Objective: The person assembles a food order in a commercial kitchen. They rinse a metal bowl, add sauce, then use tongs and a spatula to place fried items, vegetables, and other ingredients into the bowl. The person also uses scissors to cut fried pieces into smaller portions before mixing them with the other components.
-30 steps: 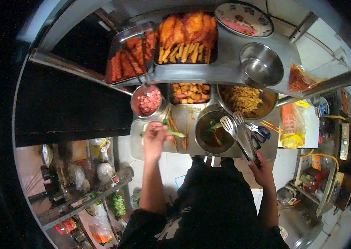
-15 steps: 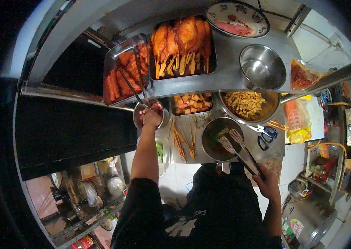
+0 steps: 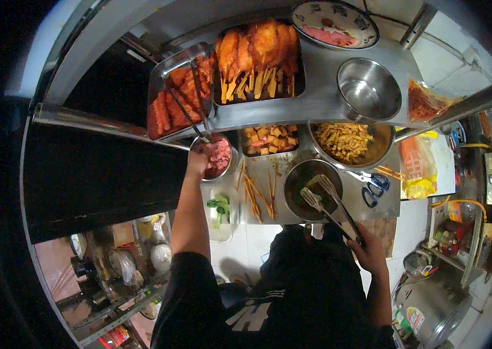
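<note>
The left hand (image 3: 198, 163) is now at the left side of a steel bowl (image 3: 235, 158) of pink chunks (image 3: 219, 153). A second ago it held a green stalk near the clear tub (image 3: 222, 235); half a second ago it covered the middle of the bowl, and now the chunks show plainly beside it. Its work seems to have turned from greens to chunks — though its fingertips are hidden, so I cannot tell whether they pinch anything. Leafy greens (image 3: 219, 210) lie in the tub, just below the bowl in view. The right hand (image 3: 369, 253) is closed round the handles of the tongs (image 3: 345, 213), as in both earlier views. Their slotted ends stand apart over the pan (image 3: 293, 205), where green bits (image 3: 318, 179) sit in the dark interior; I cannot tell whether the ends touch them. That arm has changed little, so the pan appears to be merely attended while the left hand does the fetching. Thin sticks (image 3: 251, 192) lie between bowl and pan, with scissors (image 3: 378, 184) just right of the pan — both apart from the hands.
</note>
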Motion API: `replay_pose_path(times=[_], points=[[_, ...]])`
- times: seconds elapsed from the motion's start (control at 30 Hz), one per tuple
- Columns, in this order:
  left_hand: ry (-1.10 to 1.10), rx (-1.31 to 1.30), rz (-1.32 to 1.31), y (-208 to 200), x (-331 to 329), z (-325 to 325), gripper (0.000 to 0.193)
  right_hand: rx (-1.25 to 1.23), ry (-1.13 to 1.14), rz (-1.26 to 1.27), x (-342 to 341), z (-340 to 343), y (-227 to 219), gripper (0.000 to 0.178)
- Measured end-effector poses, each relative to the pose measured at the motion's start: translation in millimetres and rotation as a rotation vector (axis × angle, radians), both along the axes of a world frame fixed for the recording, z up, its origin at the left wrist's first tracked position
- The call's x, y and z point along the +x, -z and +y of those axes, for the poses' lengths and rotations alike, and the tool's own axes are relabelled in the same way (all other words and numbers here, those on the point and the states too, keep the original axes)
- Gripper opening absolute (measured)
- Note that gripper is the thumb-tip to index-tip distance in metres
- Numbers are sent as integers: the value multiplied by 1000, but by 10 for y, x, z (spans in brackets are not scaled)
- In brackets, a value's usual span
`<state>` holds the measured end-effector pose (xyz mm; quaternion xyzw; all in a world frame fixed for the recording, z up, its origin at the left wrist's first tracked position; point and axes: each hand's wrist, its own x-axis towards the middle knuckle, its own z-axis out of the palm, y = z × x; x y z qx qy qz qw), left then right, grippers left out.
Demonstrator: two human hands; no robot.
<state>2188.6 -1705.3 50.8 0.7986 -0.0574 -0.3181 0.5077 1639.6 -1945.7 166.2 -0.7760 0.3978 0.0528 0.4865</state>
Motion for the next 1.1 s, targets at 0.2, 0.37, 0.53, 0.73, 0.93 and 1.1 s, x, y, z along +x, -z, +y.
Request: replay_pose_path(times=[0.2, 0.37, 0.53, 0.73, 0.93, 1.1], points=[[-339, -473, 327, -645, -955, -421, 15, 12, -51, -83, -107, -242, 93, 59], [-124, -410, 435, -582, -2045, -875, 12, -41, -39, -106, -281, -445, 85, 60], [310, -165, 132, -139, -2638, -1326, 23, -5, 8, -173, -412, -609, 126, 61], [425, 37, -14, -147, -2620, -1416, 31, 25, 14, -230, -505, -711, 58, 62], [594, 185, -496, -375, -2808, -1477, 28, -26, -2, -183, -521, -736, 183, 62], [390, -135, -340, -288, -2783, -1264, 26, -51, 121, -265, -515, -889, 205, 53]])
